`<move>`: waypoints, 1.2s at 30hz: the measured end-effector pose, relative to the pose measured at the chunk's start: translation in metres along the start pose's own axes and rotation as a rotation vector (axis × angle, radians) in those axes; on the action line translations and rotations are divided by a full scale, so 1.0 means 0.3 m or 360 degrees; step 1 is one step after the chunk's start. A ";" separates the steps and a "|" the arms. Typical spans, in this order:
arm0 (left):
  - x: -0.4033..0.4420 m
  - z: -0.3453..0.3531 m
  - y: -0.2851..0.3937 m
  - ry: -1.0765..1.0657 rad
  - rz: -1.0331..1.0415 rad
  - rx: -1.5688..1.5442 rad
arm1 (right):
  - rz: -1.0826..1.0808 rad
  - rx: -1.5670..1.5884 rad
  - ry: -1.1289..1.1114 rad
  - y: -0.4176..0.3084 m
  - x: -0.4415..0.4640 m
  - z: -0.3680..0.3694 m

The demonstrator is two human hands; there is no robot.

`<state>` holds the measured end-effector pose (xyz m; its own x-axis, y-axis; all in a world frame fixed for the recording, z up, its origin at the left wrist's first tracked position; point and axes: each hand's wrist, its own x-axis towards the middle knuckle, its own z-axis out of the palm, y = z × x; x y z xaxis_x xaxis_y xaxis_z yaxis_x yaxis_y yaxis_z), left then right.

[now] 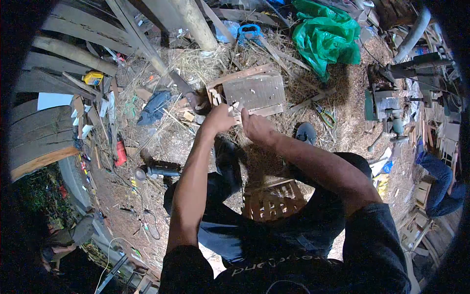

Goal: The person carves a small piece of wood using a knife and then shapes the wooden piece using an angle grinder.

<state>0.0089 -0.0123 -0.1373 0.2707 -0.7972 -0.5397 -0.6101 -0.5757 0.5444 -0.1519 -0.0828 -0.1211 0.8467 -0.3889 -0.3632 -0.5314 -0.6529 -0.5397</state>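
My left hand (220, 119) is closed at the near left corner of a low wooden box (257, 90) with a flat board top. A small pale piece, perhaps wood (236, 106), shows at its fingertips. Just to the right, my right hand (258, 129) is closed over the box's near edge, its thumb pointing up toward the pale piece. Whatever lies inside the right fingers is hidden. Several short light wood pieces (215, 96) sit along the box's left end. A few chips lie on the board.
Straw and shavings cover the ground. Pliers (324, 116) lie right of the box, below a green plastic sheet (327, 36). A bench vise (384, 105) stands farther right, near another person's jeans (439, 183). A red bottle (120, 151) and a black cylindrical tool (164, 169) are at left.
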 end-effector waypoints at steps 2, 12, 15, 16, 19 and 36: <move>-0.007 -0.010 0.016 -0.0032 -0.0010 0.0000 | -0.0013 0.0028 0.0028 0.000 0.010 -0.002; -0.024 -0.038 0.034 -0.0012 0.0089 0.0040 | -0.0086 0.0004 0.0098 0.026 0.010 0.034; -0.014 -0.016 0.033 0.0030 -0.0019 0.0078 | -0.0064 -0.0063 0.0092 0.012 -0.021 0.028; -0.024 -0.021 0.049 0.0064 -0.0076 0.0081 | -0.0075 -0.0101 0.0100 0.007 -0.019 0.027; -0.009 -0.034 0.030 0.0022 0.0085 0.0122 | -0.0123 -0.0004 0.0078 0.014 0.014 0.029; 0.033 -0.032 0.012 -0.0088 0.0015 0.0094 | 0.0135 0.0120 -0.0026 0.054 -0.028 0.054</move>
<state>0.0165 -0.0240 -0.1346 0.2244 -0.7903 -0.5702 -0.6556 -0.5553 0.5117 -0.1680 -0.0797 -0.1391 0.7983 -0.4296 -0.4222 -0.6023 -0.5669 -0.5620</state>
